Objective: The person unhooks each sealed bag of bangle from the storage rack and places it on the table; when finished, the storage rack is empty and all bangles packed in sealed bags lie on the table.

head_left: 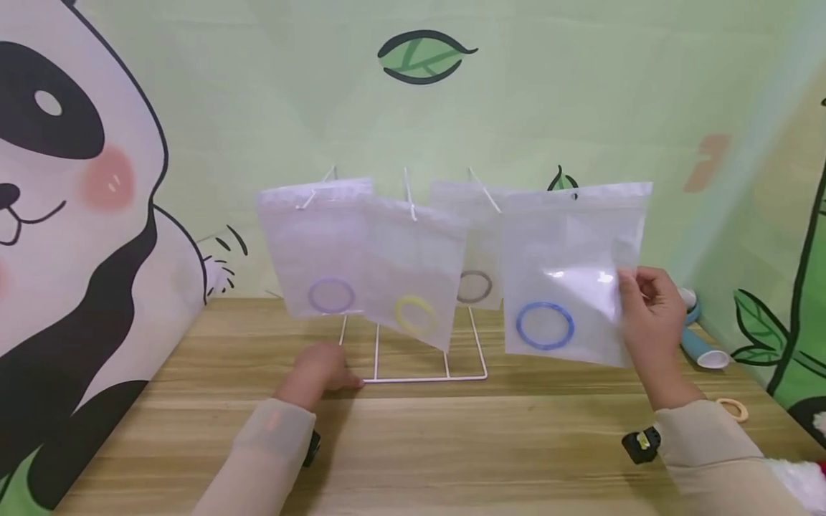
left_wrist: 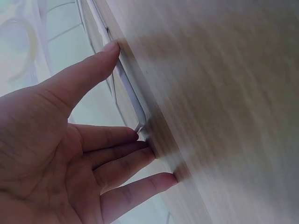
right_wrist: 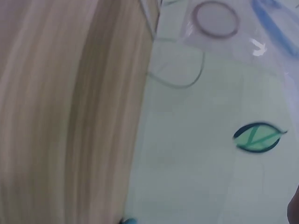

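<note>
Your right hand (head_left: 657,312) pinches the blue-ringed bag (head_left: 564,265), frame right; your spread left hand (head_left: 320,365) touches the rack (head_left: 413,380). Hanging seems underway: align hole (head_left: 576,196) with hook (head_left: 485,190).

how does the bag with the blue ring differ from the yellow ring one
The right grip holds the blue-ring bag, while the yellow-ring bag hangs on the middle hook. In the head view, the blue-ring bag looks larger than the yellow-ring bag; its top edge rises slightly rightward, whereas the yellow-ring bag's slopes down. Both are pale and see-through.
</note>
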### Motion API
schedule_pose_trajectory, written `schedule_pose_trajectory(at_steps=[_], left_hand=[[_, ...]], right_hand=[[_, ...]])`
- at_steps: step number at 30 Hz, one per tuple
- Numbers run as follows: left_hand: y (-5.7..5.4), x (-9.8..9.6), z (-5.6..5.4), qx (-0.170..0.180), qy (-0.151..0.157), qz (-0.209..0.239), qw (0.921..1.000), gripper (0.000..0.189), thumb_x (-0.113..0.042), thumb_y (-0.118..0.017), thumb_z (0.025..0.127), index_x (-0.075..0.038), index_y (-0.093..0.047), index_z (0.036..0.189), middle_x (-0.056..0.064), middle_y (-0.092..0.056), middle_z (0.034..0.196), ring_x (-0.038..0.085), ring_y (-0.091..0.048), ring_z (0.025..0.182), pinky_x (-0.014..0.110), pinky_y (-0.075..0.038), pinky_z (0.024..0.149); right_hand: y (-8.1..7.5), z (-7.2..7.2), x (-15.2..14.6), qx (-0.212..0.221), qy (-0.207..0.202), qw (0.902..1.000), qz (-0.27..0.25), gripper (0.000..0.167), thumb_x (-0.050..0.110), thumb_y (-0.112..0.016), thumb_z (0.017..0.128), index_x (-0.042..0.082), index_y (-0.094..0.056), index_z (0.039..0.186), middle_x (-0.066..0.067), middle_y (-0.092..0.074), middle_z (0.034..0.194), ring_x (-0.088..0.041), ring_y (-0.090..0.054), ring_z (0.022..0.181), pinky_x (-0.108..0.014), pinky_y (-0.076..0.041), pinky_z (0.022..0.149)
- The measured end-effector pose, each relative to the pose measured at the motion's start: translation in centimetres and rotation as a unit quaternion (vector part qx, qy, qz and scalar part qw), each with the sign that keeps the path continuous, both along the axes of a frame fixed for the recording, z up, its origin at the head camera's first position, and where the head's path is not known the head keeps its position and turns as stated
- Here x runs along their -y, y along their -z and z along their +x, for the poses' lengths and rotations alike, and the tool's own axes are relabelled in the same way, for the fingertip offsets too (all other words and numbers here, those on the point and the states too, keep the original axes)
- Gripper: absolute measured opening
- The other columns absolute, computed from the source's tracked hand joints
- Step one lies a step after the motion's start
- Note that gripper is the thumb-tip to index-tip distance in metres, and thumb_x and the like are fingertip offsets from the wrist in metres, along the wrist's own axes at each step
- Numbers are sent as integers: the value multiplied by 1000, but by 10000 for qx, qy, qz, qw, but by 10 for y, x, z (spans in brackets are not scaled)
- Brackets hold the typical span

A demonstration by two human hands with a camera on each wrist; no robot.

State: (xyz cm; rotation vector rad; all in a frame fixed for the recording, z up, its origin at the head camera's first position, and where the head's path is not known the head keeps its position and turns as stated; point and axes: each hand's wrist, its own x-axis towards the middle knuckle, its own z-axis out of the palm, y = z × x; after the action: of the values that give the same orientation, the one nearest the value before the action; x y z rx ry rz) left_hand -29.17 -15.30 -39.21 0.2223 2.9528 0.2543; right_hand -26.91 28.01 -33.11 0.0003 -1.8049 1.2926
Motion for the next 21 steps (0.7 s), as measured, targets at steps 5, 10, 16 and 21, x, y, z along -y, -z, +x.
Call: schedule_pose_trajectory(at_steps=[5, 10, 16, 21], left_hand=[[-3, -2, 0, -9, 54, -57, 10000, 42, -43, -80, 80, -6, -62, 73, 7, -62, 78, 21, -55, 72, 43, -51, 77], [-7, -4, 1, -18, 45, -50, 10000, 42, -42, -81, 79, -6, -60, 72, 6, -61, 77, 21, -54, 71, 42, -50, 75], [-6, -5, 1, -71, 83, -29, 9999, 43, -43, -80, 79, -6, -60, 72, 7, -62, 78, 22, -55, 71, 42, -51, 75], [-5, -2, 3, -61, 93, -73, 9999, 43, -42, -80, 79, -7, -59, 68, 6, -61, 75, 22, -53, 70, 42, -50, 73]], right_hand=[[8, -3, -35, 918, 352, 9933, -615, 7, 30, -65, 97, 26, -62, 91, 12, -54, 75, -4, -47, 65, -14, -38, 57], [20, -7, -66, 1934, 480, 9764, -837, 9, 37, -62, 97, 33, -59, 90, 17, -55, 70, -4, -46, 64, -16, -37, 55], [41, -14, -102, 2866, 490, 9568, 16, 33, 42, -55, 99, 11, -63, 109, 26, -52, 71, 1, -48, 69, -17, -39, 61], [56, -20, -121, 3520, 234, 9340, 567, 62, 51, -49, 99, -2, -54, 132, -1, -64, 101, -1, -50, 75, -20, -43, 63]])
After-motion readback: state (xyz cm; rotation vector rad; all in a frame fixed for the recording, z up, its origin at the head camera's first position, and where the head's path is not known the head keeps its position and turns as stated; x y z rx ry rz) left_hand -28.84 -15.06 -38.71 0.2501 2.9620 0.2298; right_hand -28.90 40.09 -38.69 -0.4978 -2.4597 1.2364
